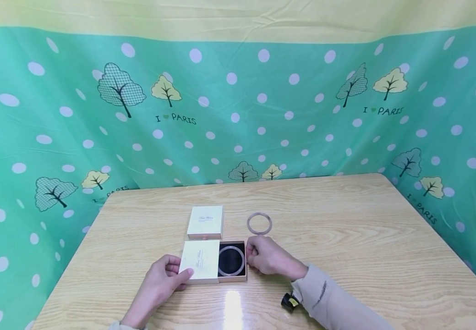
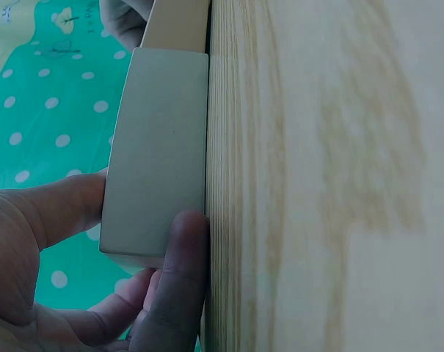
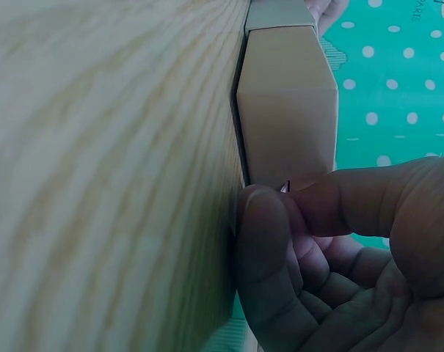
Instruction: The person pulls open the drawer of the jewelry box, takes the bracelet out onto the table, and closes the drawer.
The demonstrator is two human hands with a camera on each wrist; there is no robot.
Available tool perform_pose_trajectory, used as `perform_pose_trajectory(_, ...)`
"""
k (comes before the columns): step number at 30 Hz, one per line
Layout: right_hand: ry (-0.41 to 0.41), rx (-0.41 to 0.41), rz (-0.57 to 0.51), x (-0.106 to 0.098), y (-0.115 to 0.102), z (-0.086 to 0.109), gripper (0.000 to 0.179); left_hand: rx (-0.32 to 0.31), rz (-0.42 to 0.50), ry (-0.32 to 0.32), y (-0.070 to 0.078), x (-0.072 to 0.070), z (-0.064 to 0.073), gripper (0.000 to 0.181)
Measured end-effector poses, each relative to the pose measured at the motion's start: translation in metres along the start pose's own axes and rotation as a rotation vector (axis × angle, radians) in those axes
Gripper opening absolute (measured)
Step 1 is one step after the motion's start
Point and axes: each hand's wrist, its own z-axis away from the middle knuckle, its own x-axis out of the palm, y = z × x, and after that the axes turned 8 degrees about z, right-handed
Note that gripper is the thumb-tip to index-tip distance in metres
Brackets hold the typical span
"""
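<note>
A cream slide-out gift box lies on the table, its sleeve (image 1: 199, 259) to the left and its drawer (image 1: 232, 278) pulled partway out to the right. Inside the drawer's black lining sits a pale bangle (image 1: 243, 261). My left hand (image 1: 159, 280) grips the sleeve's left end, thumb on one face and fingers along the side. At the drawer's outer end my right hand (image 1: 270, 255) pinches a small pull tab (image 3: 285, 186) between thumb and forefinger; most of the tab is hidden by the fingers. A second pale bangle (image 1: 270, 223) lies on the wood just beyond the right hand.
Directly behind the gripped box is another cream box (image 1: 205, 220), its drawer in. A small black device (image 1: 289, 302) with a yellow mark is by the right cuff. The wood-grain table (image 1: 345, 220) meets a green dotted curtain (image 1: 238, 110) at the back and sides.
</note>
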Motion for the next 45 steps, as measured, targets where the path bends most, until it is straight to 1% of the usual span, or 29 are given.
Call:
perform_pose_trajectory(9, 0.005, -0.018, 0.017, -0.0012, 0.0031, 0.0016, 0.017, 0.004, 0.008, 0.002, 0.0003, -0.0001, 0.0011, 0.045)
perform_pose_trajectory(16, 0.016, -0.021, 0.050, -0.0026, 0.0036, 0.0021, 0.017, 0.005, 0.007, 0.001, 0.0003, -0.0001, 0.0009, 0.045)
perform_pose_trajectory(27, 0.017, -0.013, 0.050, -0.0054, 0.0044, 0.0044, 0.017, -0.006, 0.014, -0.001, 0.0005, 0.0002, 0.0007, 0.046)
perform_pose_trajectory(36, 0.000, 0.017, 0.015, -0.0054, 0.0042, 0.0046, 0.017, -0.015, 0.016, 0.005, 0.0015, 0.0007, 0.0014, 0.044)
perform_pose_trajectory(45, 0.005, 0.012, 0.034, -0.0055, 0.0039, 0.0044, 0.016, -0.021, 0.018, 0.010, 0.0016, 0.0008, 0.0012, 0.043)
